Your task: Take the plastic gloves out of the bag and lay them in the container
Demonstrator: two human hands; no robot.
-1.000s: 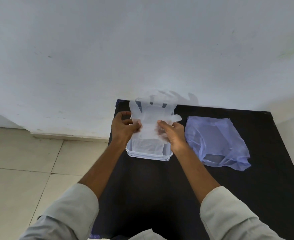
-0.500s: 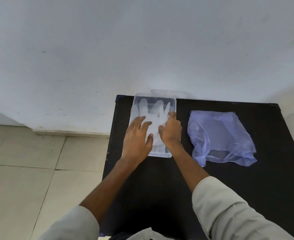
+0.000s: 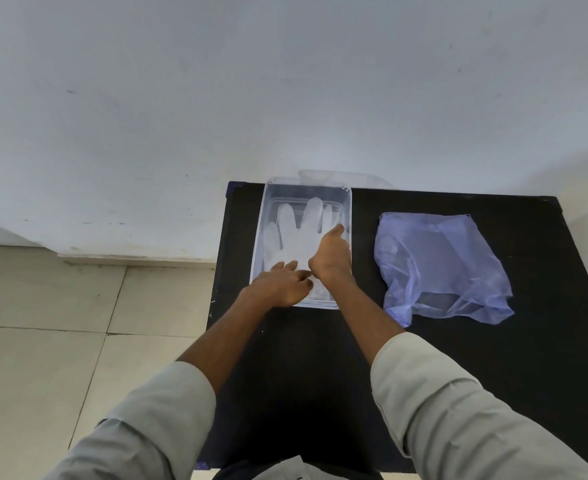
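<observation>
You have one clear container point(image 3: 346, 202) on the black counter point(image 3: 493, 358), with one plastic glove point(image 3: 297, 233) lying flat inside it, fingers toward the wall. Your left hand point(image 3: 282, 284) rests spread on the glove's cuff end; your right hand point(image 3: 332, 256) presses on it, its grip loosely curled, pinching nothing. One bluish bag point(image 3: 438, 268) (crumpled) lies well apart to the right.
</observation>
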